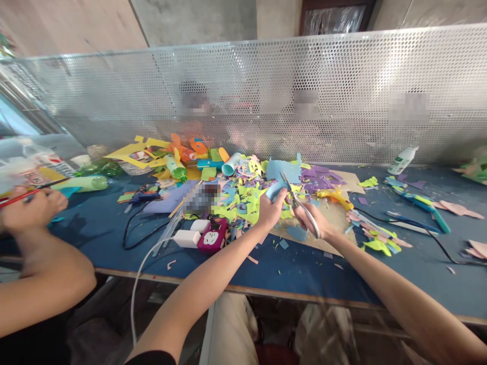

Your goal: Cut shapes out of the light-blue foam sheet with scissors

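Note:
My left hand (272, 209) pinches a piece of light blue paper (282, 172) that stands up above the table. Closed round the handles of a pair of scissors (292, 193), my right hand (312, 219) is just to the right of it. The scissor blades point up and away, against the right side of the blue paper; I cannot tell whether they are cutting into it. Beneath both hands lies a heap of green, blue and purple paper scraps (243, 205), partly over a brown sheet (335, 228).
A yellow glue gun (337, 197) lies right of the scraps, a white bottle (403, 159) farther right. Chargers (187, 238) and a purple box (213, 235) with a white cable sit left. A co-worker's hand (34, 208) is far left. A perforated metal screen (243, 101) borders the back.

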Demonstrator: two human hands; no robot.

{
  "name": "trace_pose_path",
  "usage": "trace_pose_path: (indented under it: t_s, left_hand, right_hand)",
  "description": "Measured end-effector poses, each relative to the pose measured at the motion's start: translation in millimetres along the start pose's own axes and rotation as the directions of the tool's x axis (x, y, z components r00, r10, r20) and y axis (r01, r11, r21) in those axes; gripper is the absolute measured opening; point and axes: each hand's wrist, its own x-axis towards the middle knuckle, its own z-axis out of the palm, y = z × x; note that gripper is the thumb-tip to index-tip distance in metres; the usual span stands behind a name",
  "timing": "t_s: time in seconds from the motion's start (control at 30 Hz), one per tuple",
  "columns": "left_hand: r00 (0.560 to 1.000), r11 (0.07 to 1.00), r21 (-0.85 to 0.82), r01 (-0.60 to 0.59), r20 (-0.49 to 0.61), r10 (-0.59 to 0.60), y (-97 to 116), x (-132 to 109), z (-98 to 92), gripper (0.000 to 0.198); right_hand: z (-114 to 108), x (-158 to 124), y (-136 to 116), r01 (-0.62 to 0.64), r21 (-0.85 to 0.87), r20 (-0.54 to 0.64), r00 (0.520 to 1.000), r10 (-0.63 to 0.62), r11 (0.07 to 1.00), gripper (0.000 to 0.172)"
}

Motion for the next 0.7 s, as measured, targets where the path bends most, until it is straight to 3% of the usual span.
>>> trace_pose_path:
  t_s: [0.17, 0.4, 0.7]
  left_hand:
    - [1.000, 1.000, -0.011, 0.019, -0.005, -0.019, 3, 3, -4.5, 0.043]
    - [1.000, 1.000, -0.006, 0.017, -0.017, -0.017, 0, 5, -5.6, 0.045]
    - [0.998, 0.996, 0.079, -0.042, 0.048, 0.038, 2, 1, -5.5, 0.046]
  right_hand:
    - [-8, 2, 0, -0.012, -0.053, -0.025, 1.000, 0.011, 0.999, 0.055]
    - [-9, 2, 20, 0.123, -0.112, 0.036, 0.992, -0.119, 0.986, 0.046]
    - [-8, 2, 15, 0.143, -0.071, 0.039, 0.989, -0.140, 0.987, 0.041]
